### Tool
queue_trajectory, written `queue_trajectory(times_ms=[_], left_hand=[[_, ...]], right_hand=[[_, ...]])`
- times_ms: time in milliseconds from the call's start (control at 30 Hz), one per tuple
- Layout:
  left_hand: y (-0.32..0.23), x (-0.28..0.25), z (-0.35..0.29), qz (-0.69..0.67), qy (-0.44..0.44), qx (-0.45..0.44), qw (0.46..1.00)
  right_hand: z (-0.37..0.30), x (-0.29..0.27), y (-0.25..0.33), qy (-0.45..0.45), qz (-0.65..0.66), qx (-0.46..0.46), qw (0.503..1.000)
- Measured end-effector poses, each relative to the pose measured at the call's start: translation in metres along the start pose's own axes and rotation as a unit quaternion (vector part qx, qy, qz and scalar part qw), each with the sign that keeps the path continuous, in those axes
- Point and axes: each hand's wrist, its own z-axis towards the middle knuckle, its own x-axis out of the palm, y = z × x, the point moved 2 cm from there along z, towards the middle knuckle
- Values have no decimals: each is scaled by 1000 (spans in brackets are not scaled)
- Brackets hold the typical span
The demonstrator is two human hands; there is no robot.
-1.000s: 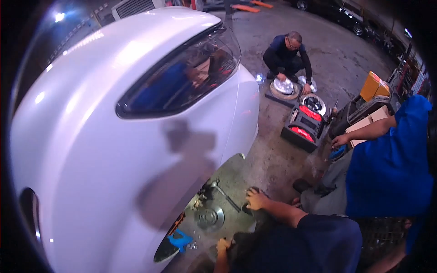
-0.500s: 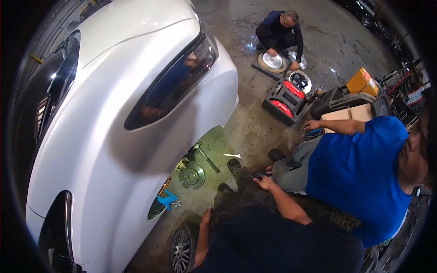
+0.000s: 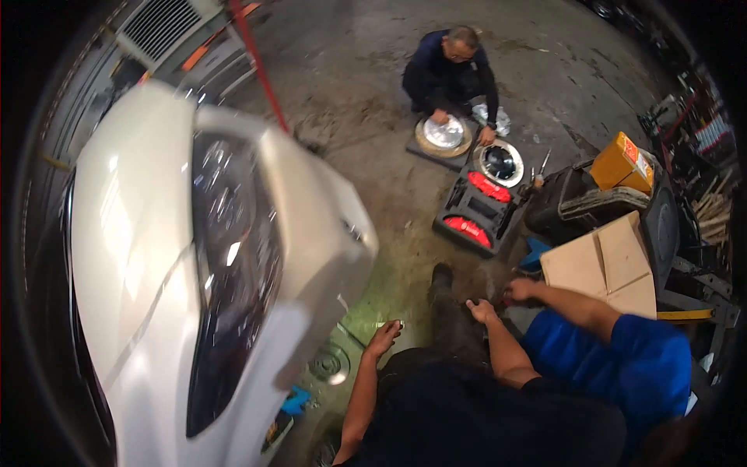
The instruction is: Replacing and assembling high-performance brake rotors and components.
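My left hand [image 3: 384, 339] hangs over the floor beside the white car [image 3: 156, 311], its fingers loosely bent and apart, with nothing visible in them. Just past its fingertips a pale spanner [image 3: 381, 324] is partly hidden. My right hand [image 3: 482, 310] hangs by my right leg [image 3: 442, 300], empty, thumb and fingers apart. Left of my left forearm lies a brake disc [image 3: 330, 364], with a long dark tool handle [image 3: 351, 335] near it. A blue glove [image 3: 296, 401] lies nearer the car's lower edge.
A co-worker in dark clothes [image 3: 451, 70] crouches ahead over silver discs. An open case [image 3: 475, 210] holds red brake calipers. On the right, a co-worker in blue [image 3: 622, 366] bends near a cardboard box [image 3: 603, 265]. A yellow box [image 3: 622, 163] stands behind it.
My view has moved forward along the car to its headlight. Both my hands have shifted forward in view, the left away from the wheel. The co-worker in blue now bends lower.
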Motion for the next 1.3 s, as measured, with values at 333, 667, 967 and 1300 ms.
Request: queue_trajectory(times_ms=[333,667,967,1300], left_hand=[[-287,18,240,206,-2,62,976],[-599,66,545,652,102,126,740],[-741,132,741,778,224,122,575],[-680,171,1104,856,275,174,402]], right_hand=[[92,-266,99,-98,221,-72,968],[246,-247,155,-228,536,227,780],[392,-227,318,-209,619,285,701],[751,-143,404,-228,718,361,550]])
